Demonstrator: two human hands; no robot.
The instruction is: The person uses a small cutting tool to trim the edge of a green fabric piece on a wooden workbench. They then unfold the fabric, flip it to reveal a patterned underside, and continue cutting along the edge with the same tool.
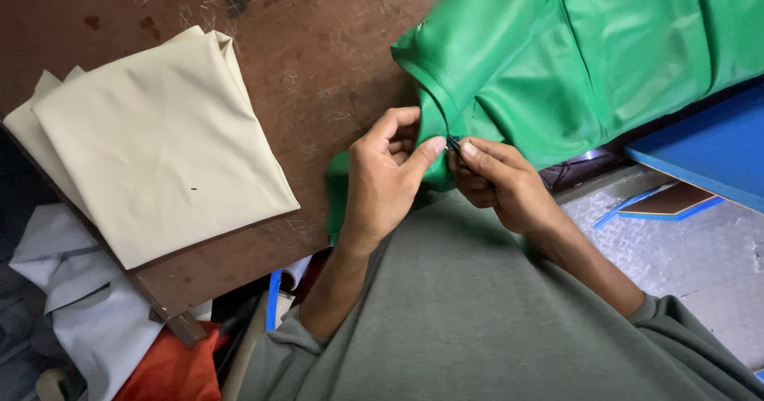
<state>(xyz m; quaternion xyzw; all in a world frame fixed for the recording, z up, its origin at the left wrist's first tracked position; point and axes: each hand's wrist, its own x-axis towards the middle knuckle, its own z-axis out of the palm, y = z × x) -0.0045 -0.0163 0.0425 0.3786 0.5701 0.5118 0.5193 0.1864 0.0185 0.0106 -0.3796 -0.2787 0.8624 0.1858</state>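
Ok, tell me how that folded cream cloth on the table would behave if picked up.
The folded cream cloth probably goes floppy and unfolds, since its layers lie soft and creased. It looks thin, so likely light. Its smooth sheen suggests it may slide on the wooden table.

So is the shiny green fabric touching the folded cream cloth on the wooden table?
Apart. The head view shows bare brown table between the shiny green fabric and the folded cream cloth.

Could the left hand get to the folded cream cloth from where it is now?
Probably yes. The left hand is pinching the green fabric together with the right hand, but only bare wooden table lies between it and the folded cream cloth; it would have to let go first.
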